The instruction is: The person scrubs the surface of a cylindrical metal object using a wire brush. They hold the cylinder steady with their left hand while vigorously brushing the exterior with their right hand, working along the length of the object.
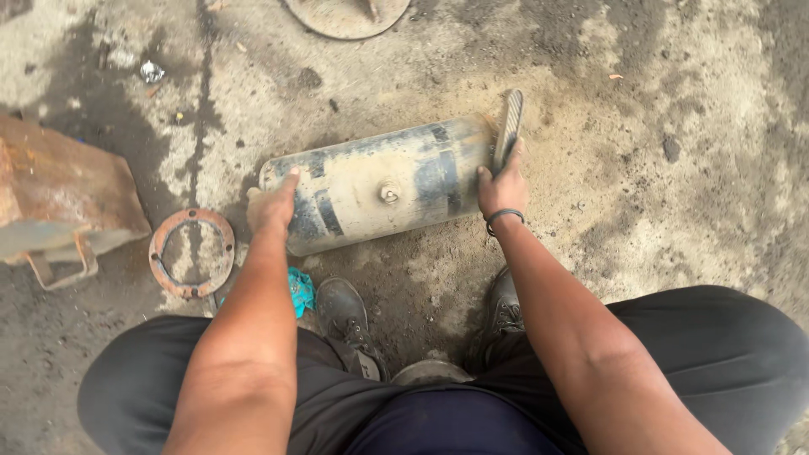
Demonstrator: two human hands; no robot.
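Knees (472, 404) lower frame; centre, left hand (271, 205) flat, steadying dusty tank (379, 183); right hand (502, 187) clamped on file (508, 128) against tank end.

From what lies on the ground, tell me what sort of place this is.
Likely a rough repair yard or workshop floor: oil-stained concrete, a dusty metal tank steadied by the left hand, a rusty flange ring and rusted scrap.

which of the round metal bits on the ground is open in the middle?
The rusty flat metal ring, lying left of the dusty grey metal cylinder near the left hand. Ground shows through its centre; the round dusty metal disc at the top edge is solid.
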